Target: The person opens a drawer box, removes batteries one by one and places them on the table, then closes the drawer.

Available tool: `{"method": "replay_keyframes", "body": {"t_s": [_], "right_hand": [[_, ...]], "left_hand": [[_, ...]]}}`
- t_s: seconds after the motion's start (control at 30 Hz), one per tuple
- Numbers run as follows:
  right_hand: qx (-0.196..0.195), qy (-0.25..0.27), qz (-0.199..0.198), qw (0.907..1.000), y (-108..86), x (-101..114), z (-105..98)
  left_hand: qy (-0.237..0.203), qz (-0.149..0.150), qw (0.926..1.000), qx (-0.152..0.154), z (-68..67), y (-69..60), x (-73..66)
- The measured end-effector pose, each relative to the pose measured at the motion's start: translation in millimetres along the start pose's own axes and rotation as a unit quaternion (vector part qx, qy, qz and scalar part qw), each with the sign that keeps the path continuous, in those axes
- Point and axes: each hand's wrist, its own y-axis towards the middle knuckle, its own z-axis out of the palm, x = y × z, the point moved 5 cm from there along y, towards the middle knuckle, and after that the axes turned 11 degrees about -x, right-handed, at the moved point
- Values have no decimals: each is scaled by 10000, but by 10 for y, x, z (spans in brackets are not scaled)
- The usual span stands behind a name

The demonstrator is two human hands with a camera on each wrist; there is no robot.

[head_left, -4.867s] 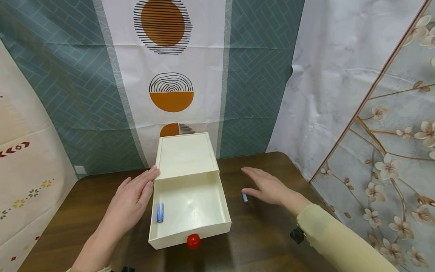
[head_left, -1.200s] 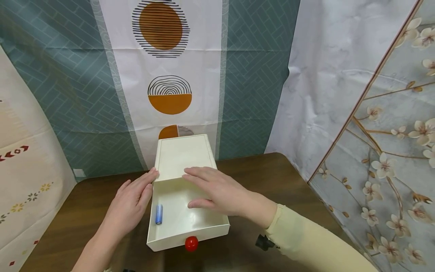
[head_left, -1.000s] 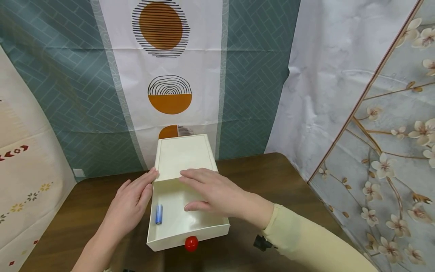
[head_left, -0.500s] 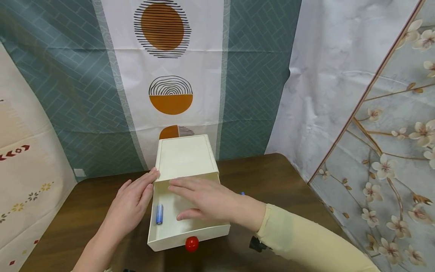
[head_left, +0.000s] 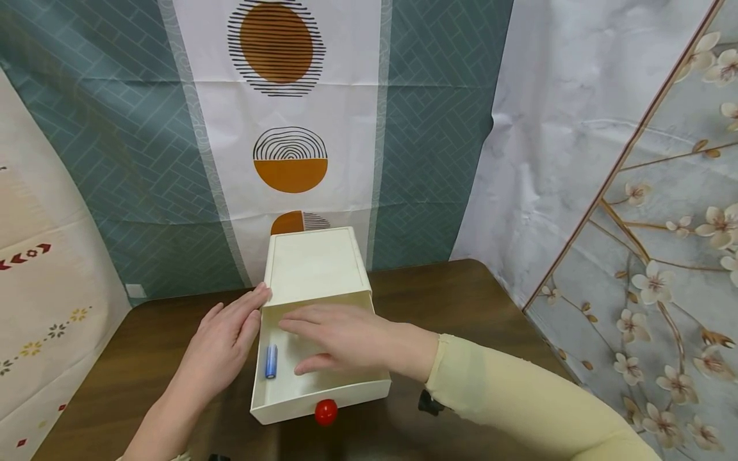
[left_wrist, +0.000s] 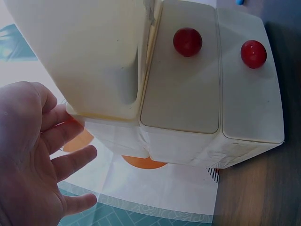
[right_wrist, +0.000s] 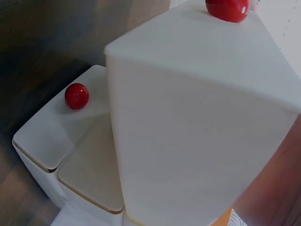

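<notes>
A white drawer cabinet (head_left: 317, 264) stands on the table with its top drawer (head_left: 352, 391) pulled out. Inside the drawer, along its left wall, lies a blue battery (head_left: 271, 362). My left hand (head_left: 225, 346) rests its fingertips at the cabinet's upper left side, fingers extended. In the left wrist view the fingers (left_wrist: 75, 162) are spread beside the cabinet's edge. My right hand (head_left: 340, 338) is over the drawer, fingers fairly straight and thumb apart, holding nothing visible. Its fingertips are a little right of the battery. The drawer wall (right_wrist: 174, 141) hides most of that hand in the right wrist view.
A red knob (head_left: 326, 412) sticks out from the open drawer's front. Two lower drawers with red knobs (left_wrist: 187, 42) are closed. A blue end (left_wrist: 240, 2) of something shows on the table. Patterned cloths (head_left: 438, 141) hang behind the dark wooden table (head_left: 450, 294).
From beside a second battery on the table at the right, my right hand has moved left over the drawer, then lower toward the battery inside. The left hand has stayed put.
</notes>
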Motion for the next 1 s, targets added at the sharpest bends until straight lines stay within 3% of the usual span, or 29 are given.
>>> {"method": "replay_keyframes", "body": {"t_s": [0.57, 1.0], "right_hand": [[788, -401, 162, 9959, 184, 1, 150], [883, -988, -72, 9912, 342, 60, 208]], "left_hand": [[29, -9, 10000, 5, -2, 0, 12], [20, -9, 10000, -16, -3, -2, 17]]}}
